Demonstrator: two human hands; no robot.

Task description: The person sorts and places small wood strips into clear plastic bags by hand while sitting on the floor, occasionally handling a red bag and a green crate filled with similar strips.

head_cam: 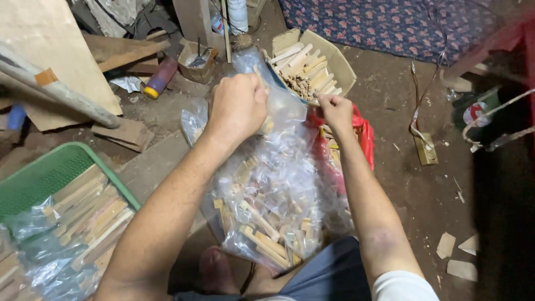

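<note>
Two bare hands work at the mouth of a clear plastic bag [278, 195] that stands between the forearms, its bulk lying just below both hands and stuffed with short pale wooden sticks. Nearest the body, below the hands, a bare foot [214, 270] shows on the dirt floor [412, 184] beside the bottom of the bag. Left of the left forearm sits a green basket [39, 175] holding more wooden sticks and crumpled clear plastic. The left hand [238, 106] is curled into a loose fist, gripping the upper edge of the bag; the right hand [336, 110] pinches the opposite edge between thumb and fingers, so the opening is stretched between them. Under the right hand, touching the clear bag, lies a red plastic bag [365, 136]. Right of the right hand a small brass-coloured block [426, 149] lies on the floor with a thin cord running up from it. Just beyond both hands stands an open cardboard box [315, 64] filled with light wooden sticks. Farther out to the left lie a red bottle with a yellow cap [159, 78], wooden boards and a grey pipe [61, 92].
</note>
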